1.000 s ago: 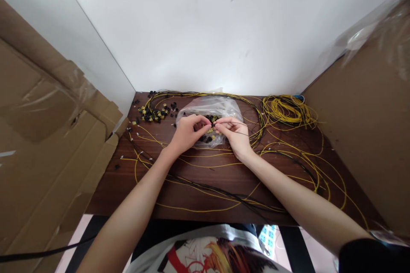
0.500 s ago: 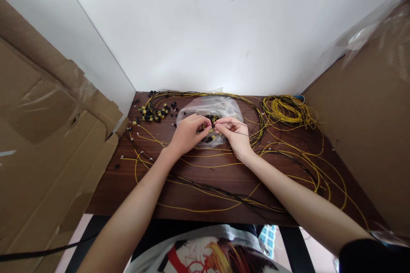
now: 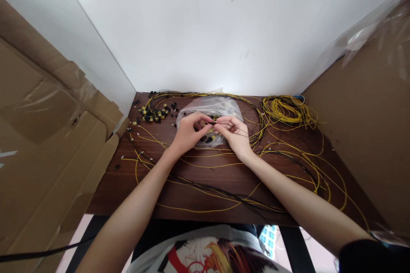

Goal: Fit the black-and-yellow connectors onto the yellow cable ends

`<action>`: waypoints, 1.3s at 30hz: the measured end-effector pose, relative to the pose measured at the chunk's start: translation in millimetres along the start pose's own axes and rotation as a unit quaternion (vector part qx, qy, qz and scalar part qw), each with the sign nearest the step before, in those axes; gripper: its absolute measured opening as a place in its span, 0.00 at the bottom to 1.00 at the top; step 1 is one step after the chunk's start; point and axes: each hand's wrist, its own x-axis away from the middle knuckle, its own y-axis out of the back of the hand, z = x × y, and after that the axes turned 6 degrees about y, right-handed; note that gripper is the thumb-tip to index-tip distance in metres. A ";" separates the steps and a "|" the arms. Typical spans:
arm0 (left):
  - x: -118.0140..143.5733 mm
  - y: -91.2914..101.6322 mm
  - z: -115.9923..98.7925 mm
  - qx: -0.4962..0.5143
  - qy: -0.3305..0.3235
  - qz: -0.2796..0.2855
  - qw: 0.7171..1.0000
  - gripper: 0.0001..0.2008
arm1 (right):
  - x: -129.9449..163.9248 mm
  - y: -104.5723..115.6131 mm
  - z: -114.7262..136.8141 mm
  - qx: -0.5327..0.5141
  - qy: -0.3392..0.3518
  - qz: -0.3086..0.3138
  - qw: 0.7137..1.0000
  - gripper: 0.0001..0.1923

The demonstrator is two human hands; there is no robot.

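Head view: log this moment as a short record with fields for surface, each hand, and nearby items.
surface: dark wooden table, strewn with loose yellow wires
left hand: fingertips pinched on a small black connector above the plastic bag
right hand: pinching a thin black wire at that same connector
back left: pile of black and yellow connectors
back right: coiled yellow wire bundle
sides: cardboard sheets
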 end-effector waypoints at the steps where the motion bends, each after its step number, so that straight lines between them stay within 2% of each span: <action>1: -0.5 0.3 0.7 0.014 0.007 -0.015 1.000 0.07 | 0.8 0.8 -0.2 0.044 0.022 0.018 0.999 0.10; 3: -1.5 1.3 2.3 0.042 0.023 -0.052 0.997 0.07 | 3.0 2.5 1.1 0.173 0.080 0.070 0.979 0.07; 6: -3.2 3.5 4.8 0.080 0.059 -0.099 0.990 0.07 | 7.0 4.9 6.0 0.375 0.157 0.156 0.900 0.03; 9: -4.3 5.4 7.4 0.116 0.085 -0.125 0.982 0.08 | 9.8 6.4 10.5 0.485 0.186 0.186 0.834 0.02; 12: -4.5 5.5 8.9 0.159 0.091 -0.129 0.974 0.09 | 10.5 7.1 11.9 0.531 0.187 0.191 0.804 0.04; 15: -4.3 4.0 8.6 0.205 0.101 -0.125 0.965 0.10 | 10.1 7.7 10.9 0.539 0.188 0.207 0.794 0.06; 25: -4.3 -0.5 2.8 0.378 0.160 -0.090 0.908 0.12 | 8.7 7.7 7.0 0.481 0.189 0.242 0.821 0.06; 31: -4.0 -0.7 5.8 0.353 0.176 -0.075 0.916 0.15 | 9.4 5.8 6.6 0.421 0.188 0.230 0.857 0.06; 33: -4.0 0.1 7.5 0.345 0.178 -0.071 0.919 0.15 | 9.4 5.3 6.6 0.376 0.183 0.214 0.883 0.06; 36: -3.7 1.1 8.0 0.340 0.185 -0.060 0.920 0.14 | 8.1 4.3 6.5 0.300 0.161 0.154 0.928 0.05; 39: -2.4 1.0 6.3 0.328 0.192 -0.011 0.925 0.14 | 5.2 3.8 5.7 0.261 0.139 0.091 0.951 0.04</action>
